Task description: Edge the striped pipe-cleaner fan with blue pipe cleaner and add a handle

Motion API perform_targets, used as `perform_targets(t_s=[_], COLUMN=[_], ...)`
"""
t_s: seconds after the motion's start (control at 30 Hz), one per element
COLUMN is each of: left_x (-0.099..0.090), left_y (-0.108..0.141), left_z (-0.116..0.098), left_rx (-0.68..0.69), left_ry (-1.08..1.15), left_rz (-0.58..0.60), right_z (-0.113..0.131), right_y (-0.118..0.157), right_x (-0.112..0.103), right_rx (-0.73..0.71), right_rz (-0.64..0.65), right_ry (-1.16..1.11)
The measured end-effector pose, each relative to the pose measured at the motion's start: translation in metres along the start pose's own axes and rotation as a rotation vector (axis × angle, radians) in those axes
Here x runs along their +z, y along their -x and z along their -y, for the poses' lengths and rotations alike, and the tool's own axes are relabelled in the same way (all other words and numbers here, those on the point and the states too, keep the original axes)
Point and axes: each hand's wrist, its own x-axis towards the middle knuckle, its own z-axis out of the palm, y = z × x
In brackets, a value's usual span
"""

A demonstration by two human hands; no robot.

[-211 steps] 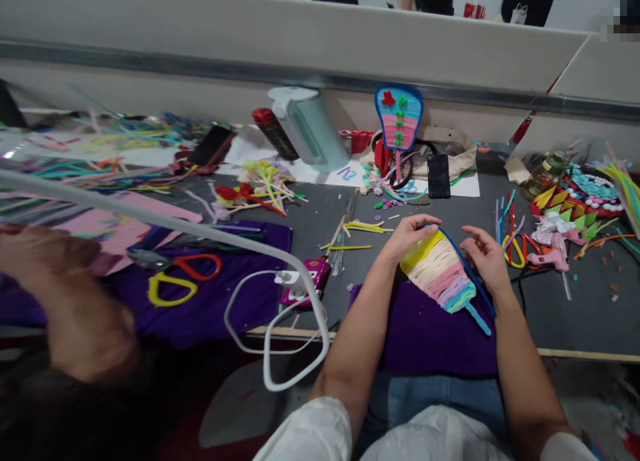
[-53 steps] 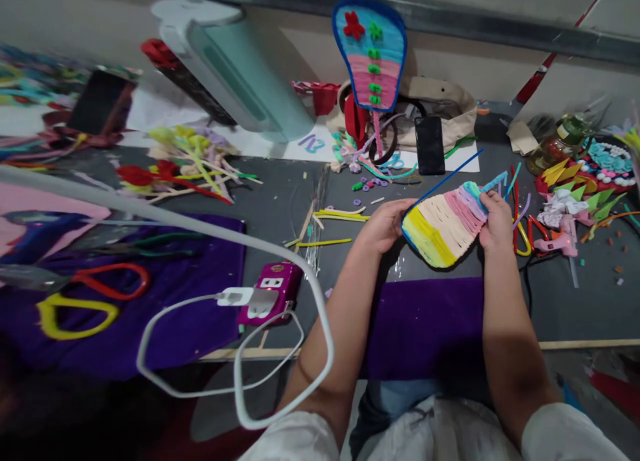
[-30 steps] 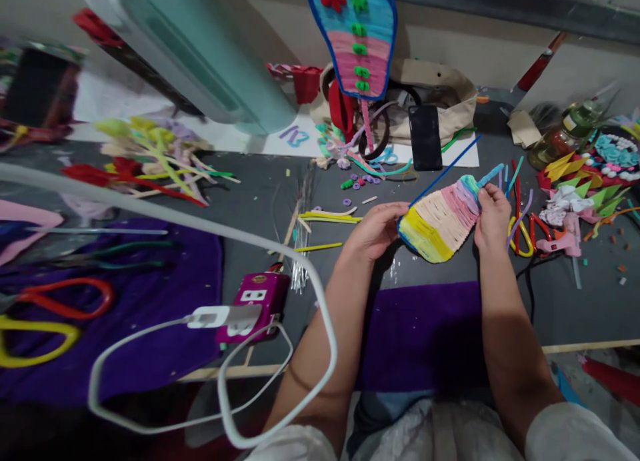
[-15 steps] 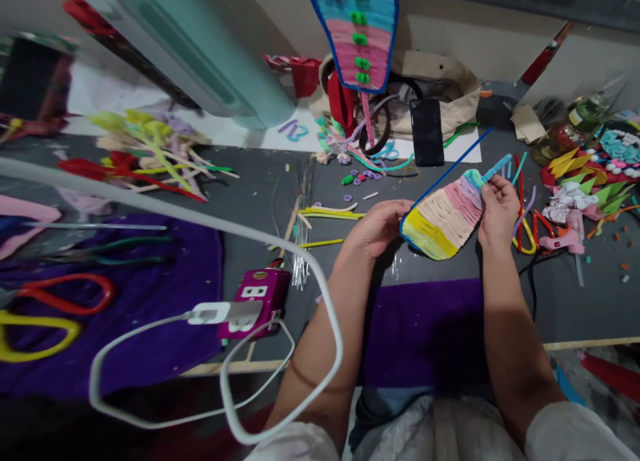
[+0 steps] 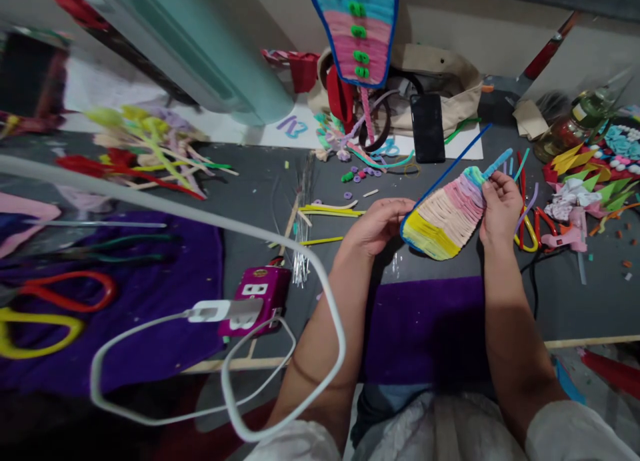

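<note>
A striped pipe-cleaner piece (image 5: 445,218) in yellow, cream, pink and light blue is held up over the table between both hands. Along its left edge runs a dark blue pipe cleaner (image 5: 453,164), whose loose end sticks out to the upper right. My left hand (image 5: 383,224) pinches the piece with this blue edging at the left corner; the fingertips are partly hidden. With thumb and fingers closed, my right hand (image 5: 501,201) grips the narrow end beside a light blue stem (image 5: 499,161).
A purple cloth (image 5: 425,328) lies in front of me. Right: pink glue gun (image 5: 570,231), red-and-yellow-handled tool (image 5: 527,238). Behind: black phone (image 5: 427,128), finished striped piece (image 5: 357,38). Left: magenta power socket (image 5: 257,298), looping white cable (image 5: 335,314), large scissors (image 5: 65,291).
Both hands keep their hold on the striped piece, which stays almost in place. The whole view has shifted slightly.
</note>
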Motion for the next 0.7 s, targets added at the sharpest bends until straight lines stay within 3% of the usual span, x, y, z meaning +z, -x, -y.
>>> perform_targets(t_s=[0.37, 0.7], left_x=[-0.004, 0.0013], left_y=[-0.0028, 0.0004], left_z=[0.0042, 0.002], left_rx=[0.023, -0.019], left_ry=[-0.06, -0.006], left_rz=[-0.025, 0.04], right_z=[0.001, 0.0028], right_y=[0.0016, 0.0025], right_x=[-0.0009, -0.0009], right_rx=[0.003, -0.003], right_rz=[0.007, 0.012], right_ry=[0.023, 0.046])
